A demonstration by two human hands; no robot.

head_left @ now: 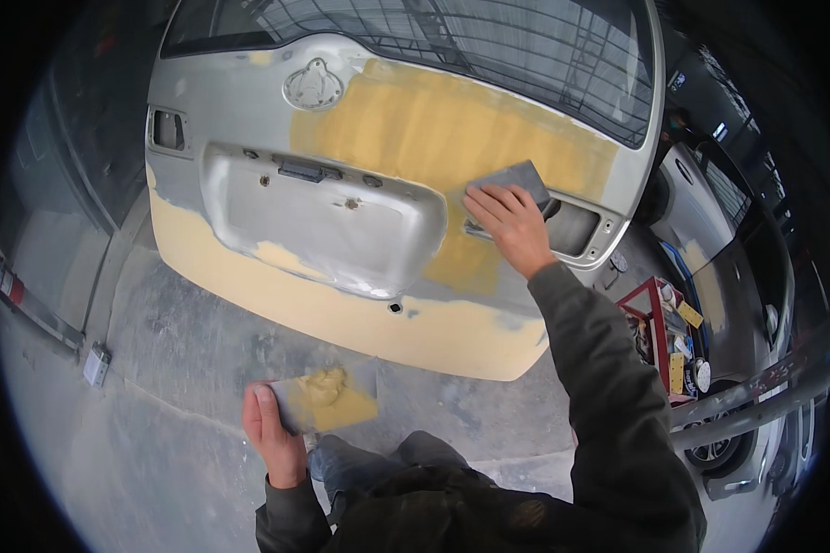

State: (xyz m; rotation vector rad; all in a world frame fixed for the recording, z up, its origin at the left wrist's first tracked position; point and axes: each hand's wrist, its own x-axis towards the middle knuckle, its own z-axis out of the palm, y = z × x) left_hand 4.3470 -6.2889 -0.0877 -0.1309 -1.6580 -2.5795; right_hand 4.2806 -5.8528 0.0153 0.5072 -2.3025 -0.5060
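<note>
My right hand (pixel 512 226) is closed on a dark grey filler spreader (pixel 518 177), which it holds against the car tailgate (pixel 249 207) beside the right lamp opening. Yellow body filler (pixel 415 129) covers a wide band under the rear window and runs down between the plate recess and that opening. Lower down at the left, my left hand (pixel 275 433) grips a flat grey mixing board (pixel 295 403) by its edge, thumb on top. A mound of yellow filler (pixel 323 387) and a smeared patch lie on the board. The tailgate's lower edge carries a paler, cream coat.
At the right stands a red tool cart (pixel 657 323) with several items and yellow pieces on it. Beyond it is a grey car (pixel 724 267) with a patched side. Metal rails (pixel 756 401) cross at the lower right. A small white box (pixel 97 364) sits on the floor at the left.
</note>
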